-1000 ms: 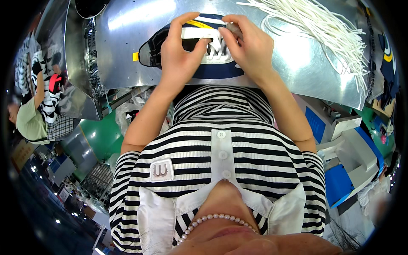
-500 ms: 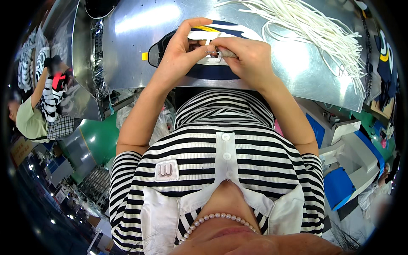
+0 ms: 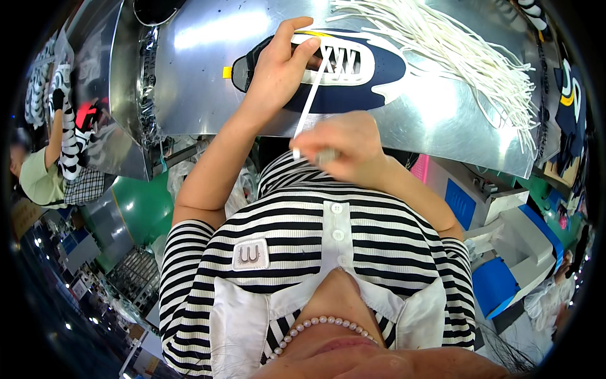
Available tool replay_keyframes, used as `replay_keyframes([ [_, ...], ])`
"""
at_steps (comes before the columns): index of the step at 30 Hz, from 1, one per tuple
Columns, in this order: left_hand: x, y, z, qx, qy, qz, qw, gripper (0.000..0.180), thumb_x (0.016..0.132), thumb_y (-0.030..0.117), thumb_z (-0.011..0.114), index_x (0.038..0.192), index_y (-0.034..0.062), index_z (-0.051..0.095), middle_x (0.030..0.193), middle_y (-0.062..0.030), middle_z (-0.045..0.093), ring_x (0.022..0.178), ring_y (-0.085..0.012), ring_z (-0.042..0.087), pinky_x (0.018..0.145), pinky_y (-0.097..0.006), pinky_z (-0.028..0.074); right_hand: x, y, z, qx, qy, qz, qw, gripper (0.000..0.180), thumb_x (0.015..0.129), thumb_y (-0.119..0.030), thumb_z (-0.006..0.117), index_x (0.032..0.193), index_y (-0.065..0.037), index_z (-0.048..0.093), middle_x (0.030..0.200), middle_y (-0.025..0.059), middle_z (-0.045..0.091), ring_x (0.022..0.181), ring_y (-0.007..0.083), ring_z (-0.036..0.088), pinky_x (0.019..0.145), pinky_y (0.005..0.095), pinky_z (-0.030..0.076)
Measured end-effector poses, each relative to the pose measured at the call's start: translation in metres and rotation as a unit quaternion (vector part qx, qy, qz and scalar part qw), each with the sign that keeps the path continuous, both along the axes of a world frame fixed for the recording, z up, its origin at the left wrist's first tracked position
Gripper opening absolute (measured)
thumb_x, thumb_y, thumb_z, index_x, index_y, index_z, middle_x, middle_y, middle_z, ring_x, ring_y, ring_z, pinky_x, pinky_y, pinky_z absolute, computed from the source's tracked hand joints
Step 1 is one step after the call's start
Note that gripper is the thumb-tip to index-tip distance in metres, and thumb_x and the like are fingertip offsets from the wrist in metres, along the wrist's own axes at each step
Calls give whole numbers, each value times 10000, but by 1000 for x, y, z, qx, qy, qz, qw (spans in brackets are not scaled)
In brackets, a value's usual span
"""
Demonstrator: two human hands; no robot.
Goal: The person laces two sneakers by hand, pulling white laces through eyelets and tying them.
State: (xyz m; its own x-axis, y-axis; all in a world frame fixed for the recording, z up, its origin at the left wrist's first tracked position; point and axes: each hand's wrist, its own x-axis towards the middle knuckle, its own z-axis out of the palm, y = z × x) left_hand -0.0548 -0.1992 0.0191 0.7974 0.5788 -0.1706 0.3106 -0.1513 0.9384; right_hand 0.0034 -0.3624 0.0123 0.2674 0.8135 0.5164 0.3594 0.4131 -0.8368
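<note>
A navy and white shoe upper (image 3: 390, 66) lies on the metal table, its yellow tab to the left. White lace crosses part of its white eyelet panel (image 3: 358, 77). My left hand (image 3: 278, 71) grips the upper at its opening, thumb on the near side of the eyelets, some fingers hidden inside. From the eyelets a white shoelace (image 3: 311, 101) runs taut toward my body. My right hand (image 3: 347, 146), smeared by motion, is closed on the lace's end at the table's near edge. A small greyish handle (image 3: 326, 155) shows blurred in that hand too.
A bundle of loose white laces (image 3: 461, 60) covers the table's (image 3: 202, 95) far right. More navy uppers (image 3: 568, 107) hang beyond its right side. Below right stands a grey and blue machine (image 3: 511, 246). At far left, another person (image 3: 44, 170) is beside striped material.
My right hand has moved from the eyelets toward my body, drawing the lace out straight. My left hand has stayed on the shoe upper, whose lacing now shows.
</note>
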Motion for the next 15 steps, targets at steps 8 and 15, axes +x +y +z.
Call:
replay_keyframes([
  [8, -26, 2, 13, 103, -8, -57, 993, 451, 1009, 246, 556, 1399, 53, 437, 987, -169, 713, 977, -294, 701, 848, -355, 525, 21, -22, -19, -142, 45, 3, 989, 161, 855, -44, 719, 1016, -42, 738, 826, 42, 729, 645, 66, 598, 571, 231, 459],
  [15, -54, -19, 20, 242, 29, -82, 966, 259, 918, 83, 675, 1155, 14, 597, 1022, -121, 690, 907, -193, 673, 809, -299, 517, 24, -19, -7, -347, 180, -151, 908, 200, 871, -188, 744, 978, -20, 731, 757, 15, 692, 675, 42, 571, 605, 224, 460],
])
